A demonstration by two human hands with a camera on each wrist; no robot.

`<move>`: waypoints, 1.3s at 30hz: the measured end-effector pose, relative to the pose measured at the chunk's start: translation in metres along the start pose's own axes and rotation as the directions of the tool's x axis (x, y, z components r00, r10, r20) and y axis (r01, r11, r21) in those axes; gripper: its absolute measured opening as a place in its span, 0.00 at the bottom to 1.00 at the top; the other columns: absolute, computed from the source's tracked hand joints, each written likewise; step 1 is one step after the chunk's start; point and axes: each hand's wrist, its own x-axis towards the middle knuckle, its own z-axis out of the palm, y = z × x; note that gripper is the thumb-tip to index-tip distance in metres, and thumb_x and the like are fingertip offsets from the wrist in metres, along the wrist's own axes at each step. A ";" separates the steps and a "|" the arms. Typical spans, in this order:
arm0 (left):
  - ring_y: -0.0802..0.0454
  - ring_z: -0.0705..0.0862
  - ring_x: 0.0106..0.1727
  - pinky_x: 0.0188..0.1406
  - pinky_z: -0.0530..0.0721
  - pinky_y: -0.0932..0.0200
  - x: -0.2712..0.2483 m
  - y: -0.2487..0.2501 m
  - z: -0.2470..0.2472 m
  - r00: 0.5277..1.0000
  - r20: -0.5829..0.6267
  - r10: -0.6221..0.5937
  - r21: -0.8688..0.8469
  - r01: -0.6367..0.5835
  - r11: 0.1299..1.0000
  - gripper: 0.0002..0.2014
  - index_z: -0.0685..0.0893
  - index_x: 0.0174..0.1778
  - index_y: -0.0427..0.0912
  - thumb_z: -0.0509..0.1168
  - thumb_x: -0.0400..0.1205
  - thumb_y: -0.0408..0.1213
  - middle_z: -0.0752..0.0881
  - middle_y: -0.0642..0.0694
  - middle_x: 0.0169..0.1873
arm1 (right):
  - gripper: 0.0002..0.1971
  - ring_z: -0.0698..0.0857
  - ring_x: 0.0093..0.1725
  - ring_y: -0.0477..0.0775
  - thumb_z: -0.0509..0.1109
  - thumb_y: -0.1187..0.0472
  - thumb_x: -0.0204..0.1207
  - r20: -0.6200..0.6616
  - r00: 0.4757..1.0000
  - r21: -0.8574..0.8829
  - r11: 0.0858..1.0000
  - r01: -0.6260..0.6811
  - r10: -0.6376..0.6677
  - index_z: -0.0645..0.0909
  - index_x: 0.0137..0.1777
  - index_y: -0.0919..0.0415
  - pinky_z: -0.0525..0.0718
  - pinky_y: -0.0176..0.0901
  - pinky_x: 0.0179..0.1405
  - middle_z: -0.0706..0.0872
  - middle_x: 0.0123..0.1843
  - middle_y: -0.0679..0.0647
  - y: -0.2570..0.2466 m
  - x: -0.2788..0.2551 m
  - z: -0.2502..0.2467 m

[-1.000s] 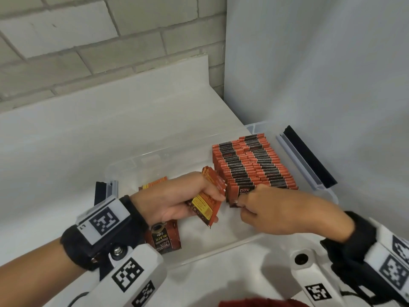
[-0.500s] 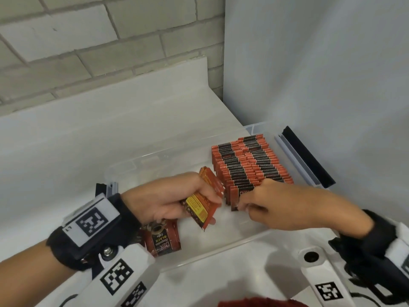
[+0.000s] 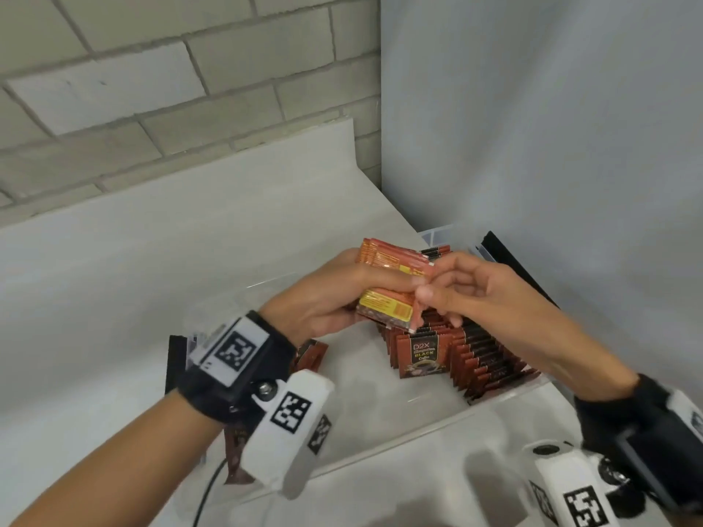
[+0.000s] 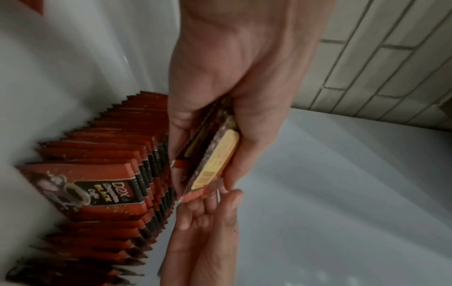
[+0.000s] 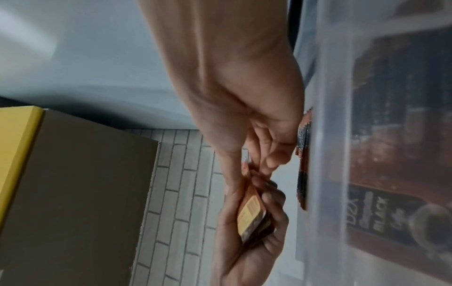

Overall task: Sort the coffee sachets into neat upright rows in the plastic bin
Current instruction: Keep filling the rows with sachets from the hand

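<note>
Two walls frame the scene: pale brick behind, a smooth grey panel on the right, and the white tabletop running between them. On it sits the clear plastic bin, pushed close to the grey panel, a black clip showing at its far right edge. Inside, packed against the right side, the rows of sachets stand upright, red-brown edges up, the front one facing the camera with "D2X BLACK Coffee" on its label. Over on the left of the bin, a few loose sachets lie partly hidden under the wrist camera.

Up above the rows, the action: the left hand grips a small stack of sachets, thumb on top and fingers curled underneath, yellow back panels showing. The right hand comes in to meet it, thumb and forefinger pinching the end of the outermost sachet in that stack, the other fingers loosely curled below. Both hands hover over the bin, clear of the rows. From the right wrist view, a brown box with a yellow edge shows off to the side.
</note>
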 end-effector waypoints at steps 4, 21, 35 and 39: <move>0.51 0.89 0.43 0.38 0.88 0.60 0.011 -0.005 0.007 0.998 -0.008 0.064 -0.120 -0.065 0.991 0.15 0.82 0.57 0.45 0.69 0.74 0.33 0.89 0.45 0.44 | 0.19 0.86 0.35 0.42 0.78 0.53 0.62 -0.096 0.995 0.017 1.000 0.025 -0.023 0.82 0.52 0.58 0.80 0.29 0.34 0.88 0.36 0.47 0.007 0.008 0.003; 0.48 0.88 0.36 0.36 0.89 0.54 0.012 -0.010 -0.008 0.998 0.045 0.033 -0.299 -0.018 0.954 0.18 0.81 0.49 0.44 0.64 0.76 0.56 0.88 0.40 0.38 | 0.08 0.90 0.52 0.46 0.75 0.66 0.68 -0.157 0.950 0.081 0.955 0.285 -0.270 0.86 0.46 0.58 0.83 0.31 0.50 0.92 0.49 0.49 0.002 0.005 0.004; 0.48 0.87 0.48 0.41 0.87 0.57 0.014 -0.012 -0.015 0.918 -0.060 0.391 -0.387 -0.383 0.839 0.17 0.79 0.52 0.47 0.66 0.74 0.22 0.87 0.45 0.45 | 0.16 0.88 0.49 0.58 0.61 0.51 0.82 -0.131 0.989 0.181 0.979 0.098 -0.075 0.83 0.58 0.62 0.86 0.43 0.51 0.90 0.48 0.60 0.006 0.012 0.004; 0.46 0.86 0.50 0.44 0.87 0.55 0.014 -0.013 -0.017 0.899 -0.061 0.433 -0.387 -0.421 0.820 0.19 0.78 0.54 0.47 0.65 0.75 0.19 0.84 0.42 0.48 | 0.16 0.90 0.42 0.55 0.71 0.55 0.71 -0.044 0.995 0.153 0.983 0.100 -0.094 0.81 0.54 0.65 0.87 0.40 0.46 0.91 0.45 0.62 0.003 0.008 0.006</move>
